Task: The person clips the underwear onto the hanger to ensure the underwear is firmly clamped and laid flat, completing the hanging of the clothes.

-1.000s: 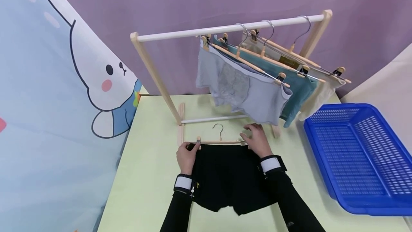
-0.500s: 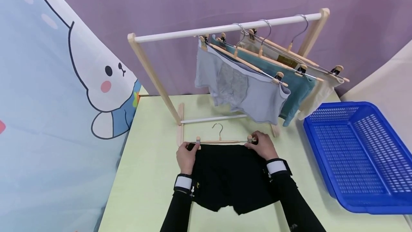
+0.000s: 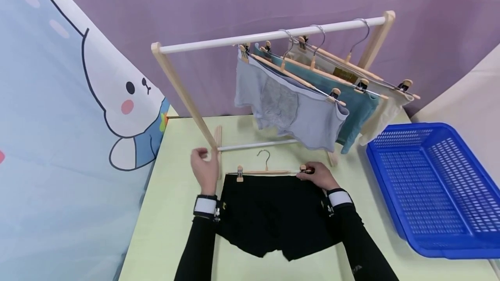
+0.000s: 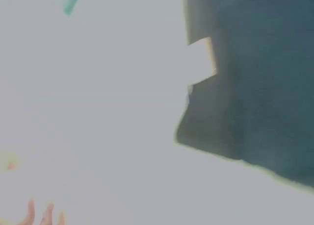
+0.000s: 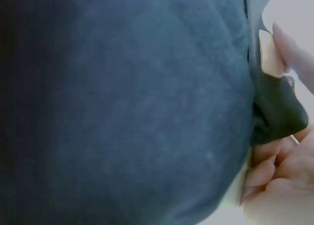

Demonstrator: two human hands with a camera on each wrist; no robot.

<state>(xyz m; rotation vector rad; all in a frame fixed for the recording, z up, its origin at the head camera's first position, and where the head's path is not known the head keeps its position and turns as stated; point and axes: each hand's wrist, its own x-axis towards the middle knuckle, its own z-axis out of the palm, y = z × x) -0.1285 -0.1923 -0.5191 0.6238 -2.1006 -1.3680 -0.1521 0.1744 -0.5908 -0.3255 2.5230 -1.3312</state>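
Note:
A pair of black shorts [image 3: 279, 211] lies flat on the table, waistband toward the rack. Along the waistband runs a wooden clip hanger [image 3: 269, 171], its metal hook pointing away from me. The left clip [image 3: 240, 174] sits over the waistband. My right hand [image 3: 319, 176] holds the waistband's right corner by the right clip [image 3: 302, 168]; in the right wrist view the thumb [image 5: 297, 58] touches the clip [image 5: 271, 54], with folded cloth below it. My left hand [image 3: 205, 170] is raised left of the shorts, fingers loosely bent, holding nothing. Its fingertips [image 4: 47, 215] show in the left wrist view.
Behind the shorts stands a wooden rack with a white rail [image 3: 222, 42]. From it hang light blue shorts [image 3: 289, 99], teal shorts [image 3: 357, 109] and cream shorts [image 3: 383, 120] on clip hangers. A blue plastic basket [image 3: 429, 129] stands at the right. A cartoon-print cloth hangs at the left.
My left hand has let go of the waistband's left corner and moved left and away from the shorts. My right hand has come back to the right clip and waistband corner.

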